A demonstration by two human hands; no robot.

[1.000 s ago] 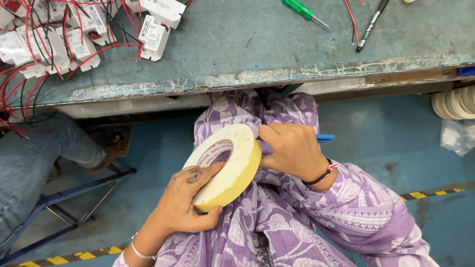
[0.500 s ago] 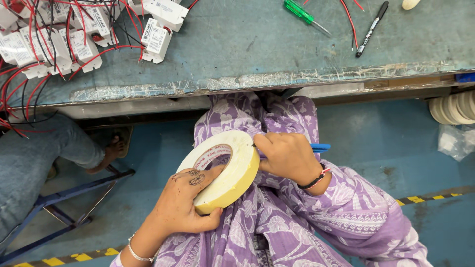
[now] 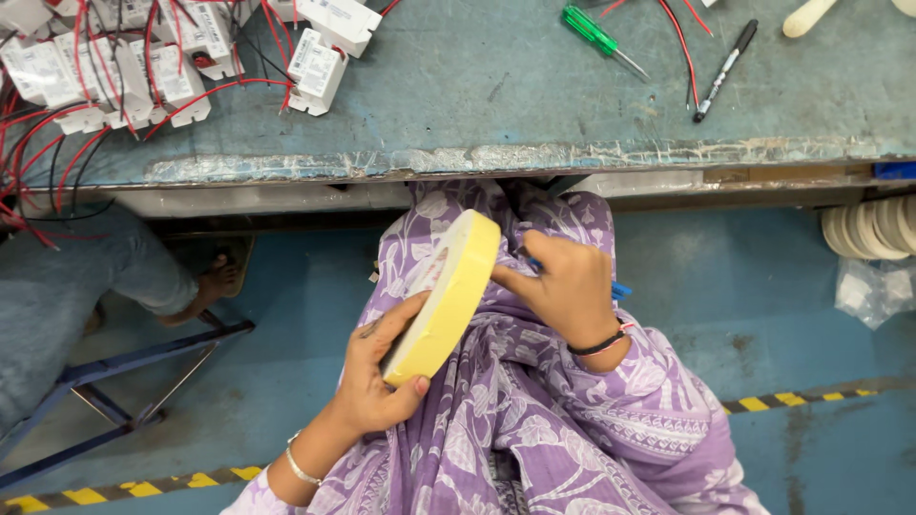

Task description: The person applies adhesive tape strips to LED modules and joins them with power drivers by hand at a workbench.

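While the person sits at the workbench, the tape roll is held over the lap, below the bench edge and clear of the bench top. The roll is a wide ring of pale yellow, cream-coloured tape. It is tilted so that its broad outer band faces the camera and only a sliver of the inner core shows on the left side. The outer surface appears smooth and even in colour.

The left hand grips the lower part of the roll: the fingers wrap around the back and the thumb presses on the lower front edge, closed firmly on it. The right hand is curled beside the upper right edge of the roll, with the thumb tip touching the outer band. It also holds a blue tool, of which only a small end shows past the knuckles; what kind of tool it is cannot be told.

On the bench top lie a green screwdriver, a black marker and white modules with red wires, all well apart from the roll.
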